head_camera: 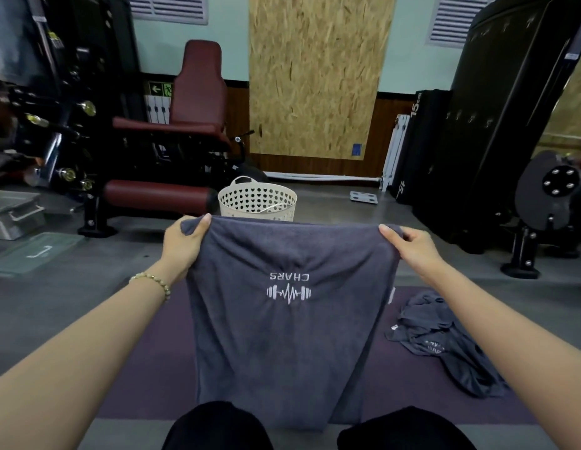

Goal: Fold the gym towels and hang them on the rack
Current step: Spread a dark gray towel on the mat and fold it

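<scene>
Gripping towel (282, 345) by top corners with left hand (184, 243) and right hand (412, 246); likely to fold crooked if pulled unevenly.

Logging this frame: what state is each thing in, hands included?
Held towel: spread open, hanging, logo upside down.
Left hand: grips its top left corner.
Right hand: grips its top right corner.
Second towel: crumpled on the mat.
Basket: upright on the floor.
</scene>
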`<state>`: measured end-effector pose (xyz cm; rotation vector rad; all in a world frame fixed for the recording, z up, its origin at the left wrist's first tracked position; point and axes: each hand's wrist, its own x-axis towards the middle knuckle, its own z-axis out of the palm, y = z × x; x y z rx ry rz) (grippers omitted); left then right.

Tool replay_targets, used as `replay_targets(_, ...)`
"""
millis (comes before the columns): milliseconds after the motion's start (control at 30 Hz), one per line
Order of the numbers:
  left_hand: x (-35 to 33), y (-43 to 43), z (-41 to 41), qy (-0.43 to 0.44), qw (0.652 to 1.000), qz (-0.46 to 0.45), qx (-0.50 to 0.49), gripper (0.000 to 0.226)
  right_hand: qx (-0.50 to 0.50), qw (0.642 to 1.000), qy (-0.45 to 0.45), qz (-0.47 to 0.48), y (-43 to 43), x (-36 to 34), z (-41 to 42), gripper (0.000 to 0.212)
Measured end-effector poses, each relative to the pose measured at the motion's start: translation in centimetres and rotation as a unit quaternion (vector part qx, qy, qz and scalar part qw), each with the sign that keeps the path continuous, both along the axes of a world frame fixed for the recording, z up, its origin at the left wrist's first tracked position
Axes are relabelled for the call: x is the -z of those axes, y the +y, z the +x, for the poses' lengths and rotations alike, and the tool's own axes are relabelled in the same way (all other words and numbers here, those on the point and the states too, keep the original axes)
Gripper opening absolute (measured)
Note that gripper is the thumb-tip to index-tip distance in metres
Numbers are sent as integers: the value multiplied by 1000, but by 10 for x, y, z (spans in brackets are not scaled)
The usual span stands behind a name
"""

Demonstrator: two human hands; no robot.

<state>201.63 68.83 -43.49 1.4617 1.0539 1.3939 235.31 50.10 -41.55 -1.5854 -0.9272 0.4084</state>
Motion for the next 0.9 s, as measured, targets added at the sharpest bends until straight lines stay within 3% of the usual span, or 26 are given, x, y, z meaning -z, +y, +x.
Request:
replay_targets(200, 17, 4, 27, 25, 994, -66, 86, 31, 5, 1000, 10, 13, 6, 21, -3, 31)
replay_targets(367, 18, 1, 56, -12, 976, -126, 179, 25, 16, 998, 61, 21, 6, 24, 12, 15)
replay_targets(533, 35, 17, 102, -4, 954, -167, 249, 28, 35, 998, 57, 13, 29, 46, 46, 24)
replay_targets(700, 93, 74, 168, 39, 957, -187, 220, 32, 88, 995, 52, -9, 80, 104, 117, 61)
replay_targets(800, 144, 124, 211, 81, 962, -192, 176, 24, 109, 991, 44, -62, 122, 157, 173, 45)
replay_targets(900, 206, 174, 255, 146, 955, -188, 176, 13, 112, 987, 8, -116, 162, 219, 224, 46)
